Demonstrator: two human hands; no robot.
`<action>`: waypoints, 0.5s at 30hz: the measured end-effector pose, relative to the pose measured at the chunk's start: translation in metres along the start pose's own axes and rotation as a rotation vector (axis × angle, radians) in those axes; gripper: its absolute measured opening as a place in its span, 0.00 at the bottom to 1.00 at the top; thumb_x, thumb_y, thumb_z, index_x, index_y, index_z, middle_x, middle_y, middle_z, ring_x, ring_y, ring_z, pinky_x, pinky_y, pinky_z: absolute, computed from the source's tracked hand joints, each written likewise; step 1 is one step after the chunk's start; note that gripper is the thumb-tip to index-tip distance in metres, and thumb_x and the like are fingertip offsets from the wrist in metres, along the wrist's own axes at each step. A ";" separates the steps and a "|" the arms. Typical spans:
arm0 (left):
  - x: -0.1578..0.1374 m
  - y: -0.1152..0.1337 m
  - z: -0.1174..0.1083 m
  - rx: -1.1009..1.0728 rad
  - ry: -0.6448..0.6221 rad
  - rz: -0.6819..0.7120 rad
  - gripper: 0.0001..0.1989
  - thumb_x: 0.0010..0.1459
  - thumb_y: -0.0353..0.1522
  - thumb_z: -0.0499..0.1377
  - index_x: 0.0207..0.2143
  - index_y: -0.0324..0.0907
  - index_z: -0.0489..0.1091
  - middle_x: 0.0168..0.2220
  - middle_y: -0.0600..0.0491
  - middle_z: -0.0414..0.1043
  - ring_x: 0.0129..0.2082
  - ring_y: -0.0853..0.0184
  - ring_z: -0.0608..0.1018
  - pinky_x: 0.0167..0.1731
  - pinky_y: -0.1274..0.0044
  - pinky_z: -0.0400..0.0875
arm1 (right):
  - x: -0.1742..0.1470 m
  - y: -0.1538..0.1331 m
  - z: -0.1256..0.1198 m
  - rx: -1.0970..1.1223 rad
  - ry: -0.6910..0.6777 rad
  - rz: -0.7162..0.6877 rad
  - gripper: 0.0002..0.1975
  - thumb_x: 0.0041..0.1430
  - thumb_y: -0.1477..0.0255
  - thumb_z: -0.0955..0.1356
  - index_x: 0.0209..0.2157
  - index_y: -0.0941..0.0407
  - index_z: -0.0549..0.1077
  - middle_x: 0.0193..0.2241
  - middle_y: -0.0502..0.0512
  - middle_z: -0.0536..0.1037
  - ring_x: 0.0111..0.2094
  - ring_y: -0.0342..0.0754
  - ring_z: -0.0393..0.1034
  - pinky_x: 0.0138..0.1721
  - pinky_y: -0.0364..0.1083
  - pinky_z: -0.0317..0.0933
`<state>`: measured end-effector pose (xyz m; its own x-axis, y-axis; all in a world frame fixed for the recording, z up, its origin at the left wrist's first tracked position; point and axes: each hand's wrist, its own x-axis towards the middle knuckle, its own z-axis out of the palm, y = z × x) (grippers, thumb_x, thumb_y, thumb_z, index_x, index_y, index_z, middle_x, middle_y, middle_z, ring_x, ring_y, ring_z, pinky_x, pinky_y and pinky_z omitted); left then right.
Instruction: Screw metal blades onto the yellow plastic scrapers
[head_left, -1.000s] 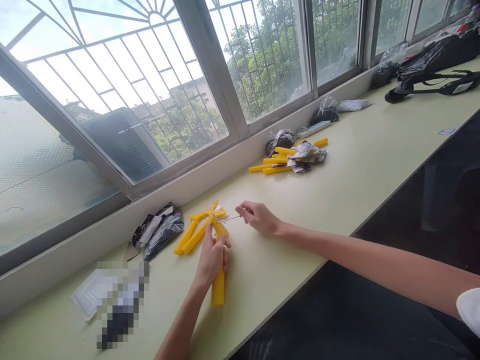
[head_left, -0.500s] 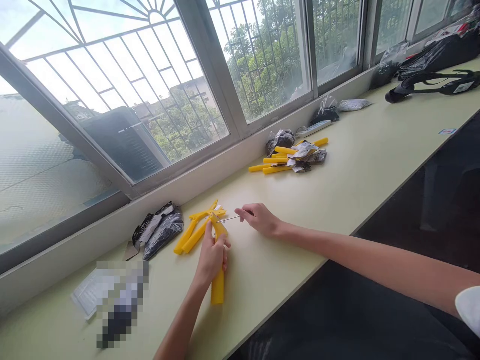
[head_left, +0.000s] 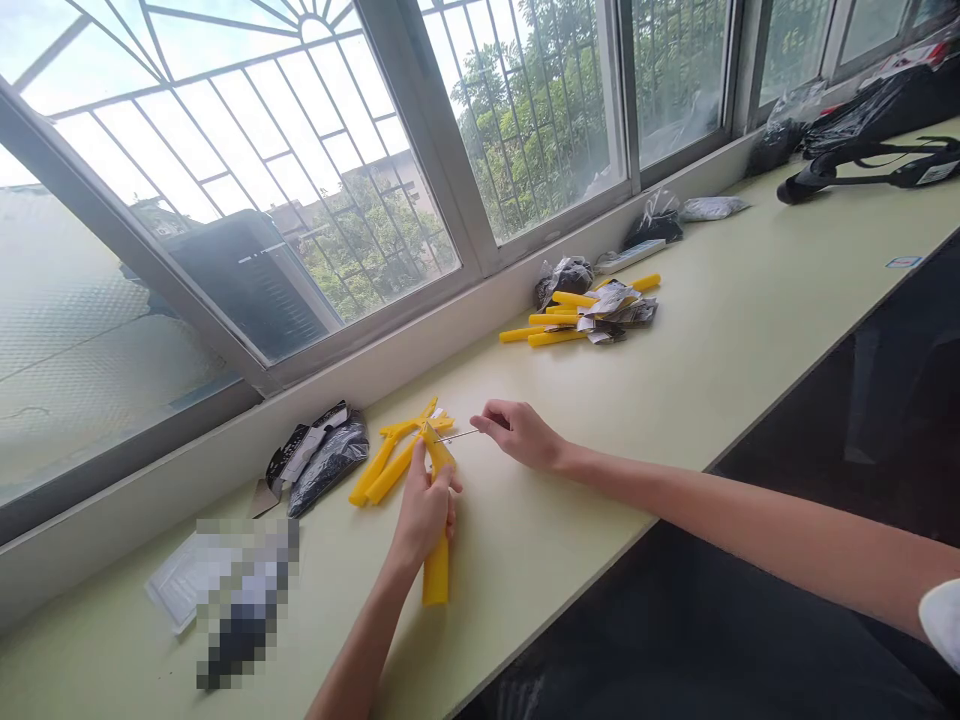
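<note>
My left hand [head_left: 424,512] is wrapped round a long yellow plastic handle piece [head_left: 436,582], which points away from me with its narrow end at the far side. From the right, my right hand [head_left: 519,433] grips a screwdriver, its fingers closed over the grip so that only the thin metal shaft [head_left: 463,434] shows. The shaft's tip meets the side of the yellow piece near its narrow end; the exact contact is too small to see. Beside and behind my left hand lie more yellow plastic parts [head_left: 384,478], some overlapping.
Against the sill sits a black plastic bag with cardboard [head_left: 330,465]. A clear plastic tray [head_left: 176,585] lies nearer, beside a blurred-out object. Farther off are a pile of yellow handles with labels [head_left: 559,320], several bags and a black head strap [head_left: 840,175]. The table edge runs diagonally at right.
Both hands keep their places and holds. My right hand looks turned very slightly at the screwdriver, and the whole view has shifted a little.
</note>
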<state>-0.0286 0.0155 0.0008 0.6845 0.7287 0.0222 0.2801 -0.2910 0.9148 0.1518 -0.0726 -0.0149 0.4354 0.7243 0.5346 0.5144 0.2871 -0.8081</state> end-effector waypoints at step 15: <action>0.001 0.000 -0.001 0.036 0.040 -0.019 0.29 0.64 0.36 0.54 0.65 0.50 0.48 0.31 0.58 0.69 0.12 0.78 0.64 0.11 0.86 0.61 | 0.000 -0.004 0.001 0.174 -0.031 -0.035 0.14 0.62 0.58 0.69 0.35 0.55 0.73 0.30 0.51 0.74 0.28 0.43 0.65 0.30 0.43 0.59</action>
<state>-0.0282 0.0172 0.0011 0.6513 0.7585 0.0222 0.3172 -0.2987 0.9001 0.1493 -0.0728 -0.0118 0.3954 0.7303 0.5571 0.3916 0.4146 -0.8214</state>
